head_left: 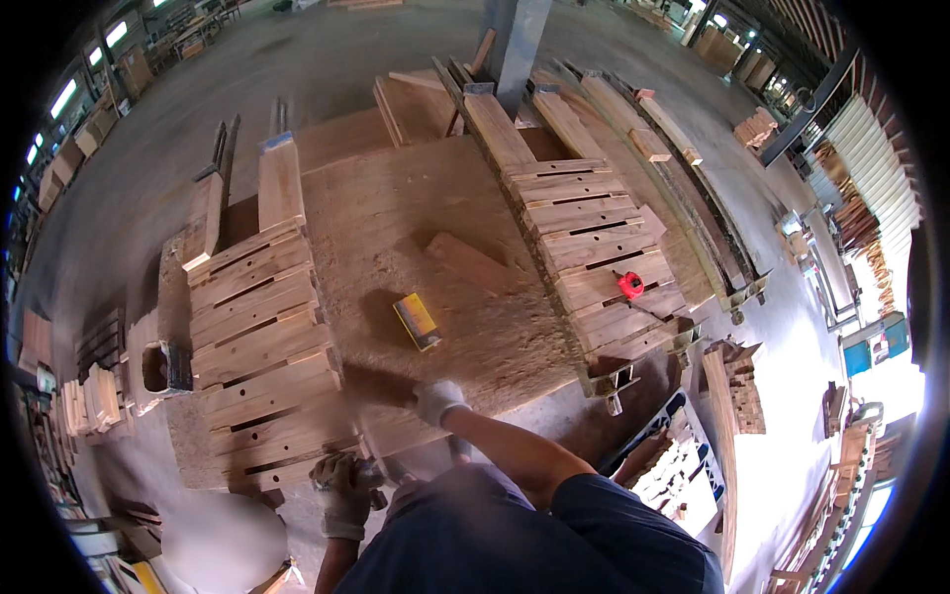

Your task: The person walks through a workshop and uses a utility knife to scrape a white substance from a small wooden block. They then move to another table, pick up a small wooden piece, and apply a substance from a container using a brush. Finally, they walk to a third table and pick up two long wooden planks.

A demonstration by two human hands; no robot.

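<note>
My left hand, in a pale work glove, is closed at the near end of the left row of boards. Its fingers curl against a dark metal part whose kind I cannot make out. My right hand, also gloved, is at the near edge of the wooden worktop, right of that row. Blur and shadow hide its fingertips. The boards lie side by side with dark slots and round holes in them. Beyond my right hand lies a yellow box-like block.
A second slotted row lies between long metal bar clamps on the right, with a red tape measure on top. A loose board lies mid-worktop. A steel column rises behind. Stacked wood strips stand at lower right.
</note>
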